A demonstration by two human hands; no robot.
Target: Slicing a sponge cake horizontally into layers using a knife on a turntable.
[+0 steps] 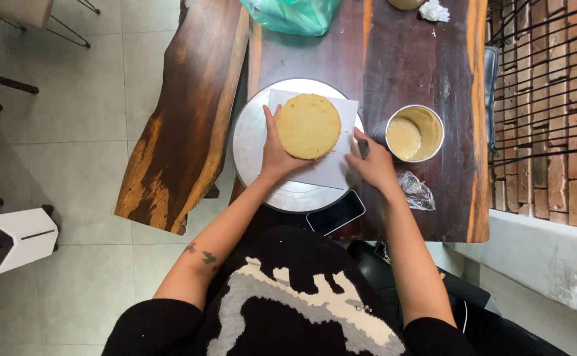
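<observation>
A round yellow sponge cake layer (309, 125) lies on a white paper sheet (333, 168) atop a round silver turntable (252, 142). My left hand (276, 153) rests flat at the cake's lower left edge, thumb up along its side. My right hand (372, 165), blurred, hovers at the paper's right edge beside the cake; it seems to grip a small dark tool, but the blur hides what it is.
A metal tin (429, 117) with pale liquid stands right of the turntable. A dark phone (336, 213) lies at the table's near edge, crumpled plastic wrap (416, 192) beside it. A green plastic bag (292, 14) sits at the far end; a wooden bench (186, 112) runs along the left.
</observation>
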